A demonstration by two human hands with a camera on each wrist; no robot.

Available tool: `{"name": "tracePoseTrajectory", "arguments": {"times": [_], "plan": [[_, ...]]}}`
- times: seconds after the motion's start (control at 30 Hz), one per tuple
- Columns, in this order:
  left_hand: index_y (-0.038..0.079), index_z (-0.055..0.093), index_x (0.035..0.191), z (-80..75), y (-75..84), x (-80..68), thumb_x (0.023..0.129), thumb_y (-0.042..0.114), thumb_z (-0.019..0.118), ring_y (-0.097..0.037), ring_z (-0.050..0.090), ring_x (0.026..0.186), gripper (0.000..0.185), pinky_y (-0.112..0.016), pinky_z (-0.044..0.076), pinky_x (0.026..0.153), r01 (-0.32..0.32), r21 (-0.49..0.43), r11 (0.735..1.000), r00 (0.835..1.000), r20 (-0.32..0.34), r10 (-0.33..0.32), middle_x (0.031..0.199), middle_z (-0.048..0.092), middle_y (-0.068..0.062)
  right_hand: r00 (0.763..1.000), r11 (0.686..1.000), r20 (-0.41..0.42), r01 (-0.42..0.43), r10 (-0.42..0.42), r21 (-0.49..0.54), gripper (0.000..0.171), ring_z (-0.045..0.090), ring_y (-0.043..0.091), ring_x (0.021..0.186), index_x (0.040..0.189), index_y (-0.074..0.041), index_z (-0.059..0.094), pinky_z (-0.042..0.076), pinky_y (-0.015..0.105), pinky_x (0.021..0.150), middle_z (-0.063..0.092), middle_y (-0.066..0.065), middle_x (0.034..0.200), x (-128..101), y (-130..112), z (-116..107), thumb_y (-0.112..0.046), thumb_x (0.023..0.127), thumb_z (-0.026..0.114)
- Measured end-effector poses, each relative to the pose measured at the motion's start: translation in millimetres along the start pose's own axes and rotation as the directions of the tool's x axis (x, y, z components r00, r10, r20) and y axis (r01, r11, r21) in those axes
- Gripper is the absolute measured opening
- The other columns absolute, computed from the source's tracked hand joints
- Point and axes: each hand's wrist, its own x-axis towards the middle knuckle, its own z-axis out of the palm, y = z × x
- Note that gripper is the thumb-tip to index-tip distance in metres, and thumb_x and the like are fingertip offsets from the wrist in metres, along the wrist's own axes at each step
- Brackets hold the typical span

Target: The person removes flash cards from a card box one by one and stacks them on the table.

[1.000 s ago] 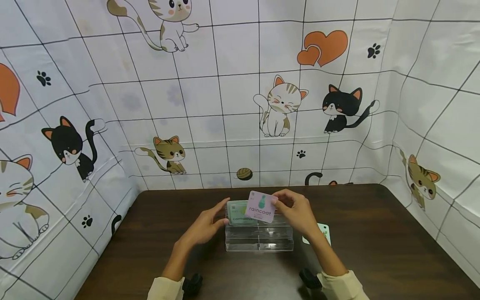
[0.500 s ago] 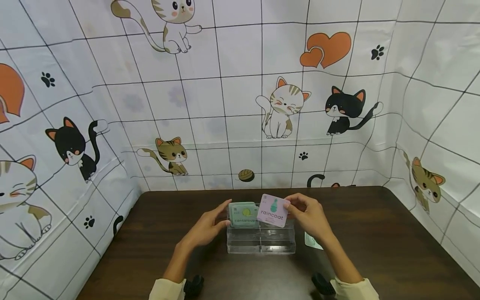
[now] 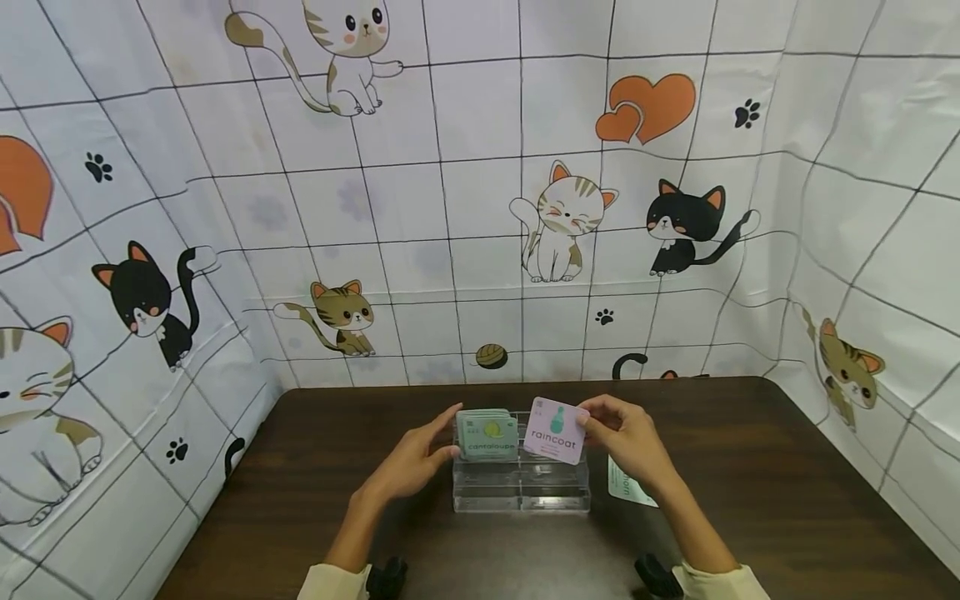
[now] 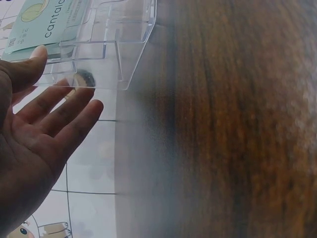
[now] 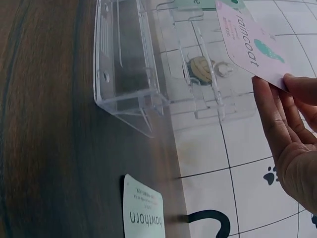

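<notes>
A clear acrylic card stand point(image 3: 486, 492) with tiers stands on the table. Its upper left slot holds a stack of green cards point(image 3: 487, 435), the front one reading "cantaloupe". My left hand point(image 3: 411, 454) is at the stand's left side, thumb near the front and fingers fairly straight; firm contact cannot be made out. My right hand point(image 3: 626, 437) pinches a pink "raincoat" card point(image 3: 555, 429) by its right edge, between thumb and fingers. That card is slightly tilted, in front of the stand's upper right section. In the right wrist view its lower edge looks apart from the clear plastic point(image 5: 203, 94).
A pale green "hawthorn" card point(image 5: 143, 208) lies on the table right of the stand, partly covered by the right forearm in the head view. The dark wooden table point(image 3: 750, 500) meets a white cloth backdrop point(image 3: 480, 200) printed with cats.
My right hand has moved the raincoat card to the right, off the cantaloupe stack and over the upper right section. My left hand stays beside the stand.
</notes>
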Motion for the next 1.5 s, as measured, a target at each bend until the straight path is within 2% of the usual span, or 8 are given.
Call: {"name": "tracePoseTrajectory", "arguments": {"times": [0.17,0.43,0.67,0.9,1.27,1.5], "plan": [[0.021,0.028,0.172,-0.1,-2.2,-4.3,0.109,0.019,0.064,-0.041,0.059,0.144,0.073,-0.064,0.048,0.115,-0.001,-0.004,1.000,1.000,-0.006,0.001,0.155,0.061,-0.018,1.000,1.000,0.017,-0.005,0.004,0.016,0.021,0.078,0.016,0.088,0.121,0.005,0.071,0.067,0.038,0.079,0.076,0.024,0.111,0,4,0,-0.008,0.105,0.070],[0.022,0.028,0.172,0.8,-0.7,-0.9,0.109,0.019,0.065,-0.040,0.058,0.145,0.074,-0.063,0.047,0.116,-0.007,-0.006,1.000,1.000,0.000,0.007,0.157,0.060,-0.018,0.999,1.000,0.038,0.006,-0.006,0.010,0.022,0.078,0.014,0.086,0.121,0.006,0.071,0.067,0.035,0.076,0.076,0.024,0.110,1,5,-6,-0.008,0.104,0.070],[0.022,0.028,0.172,-1.5,3.4,1.0,0.108,0.018,0.066,-0.040,0.056,0.147,0.075,-0.064,0.044,0.118,-0.001,0.005,1.000,1.000,0.009,0.001,0.158,0.058,-0.017,0.998,1.000,0.066,-0.020,0.019,0.011,0.024,0.078,0.015,0.089,0.123,0.006,0.070,0.067,0.036,0.079,0.076,0.023,0.112,-2,7,-13,-0.008,0.104,0.071],[0.023,0.030,0.172,-2.0,4.2,1.6,0.107,0.017,0.066,-0.041,0.054,0.148,0.074,-0.066,0.041,0.120,0.017,0.002,1.000,1.000,-0.010,-0.017,0.160,0.056,-0.017,0.993,0.999,0.108,-0.038,0.039,-0.010,0.026,0.078,0.016,0.090,0.125,0.007,0.069,0.067,0.036,0.080,0.076,0.023,0.113,-4,9,-22,-0.009,0.104,0.070],[0.020,0.028,0.172,0.9,0.6,0.9,0.108,0.018,0.065,-0.041,0.057,0.146,0.074,-0.064,0.045,0.118,-0.001,0.021,1.000,1.000,0.001,0.001,0.158,0.058,-0.018,0.989,0.999,0.149,-0.009,0.015,-0.035,0.024,0.079,0.015,0.090,0.124,0.010,0.069,0.068,0.036,0.078,0.076,0.026,0.113,-7,14,-33,-0.006,0.105,0.068],[0.022,0.027,0.172,-0.6,1.7,0.2,0.108,0.018,0.065,-0.041,0.057,0.145,0.074,-0.064,0.046,0.117,0.000,-0.002,1.000,1.000,0.008,0.000,0.158,0.058,-0.019,0.988,0.999,0.151,-0.040,0.044,-0.030,0.027,0.078,0.019,0.091,0.127,0.010,0.067,0.067,0.038,0.079,0.076,0.026,0.115,-7,14,-42,-0.006,0.105,0.068]]}}
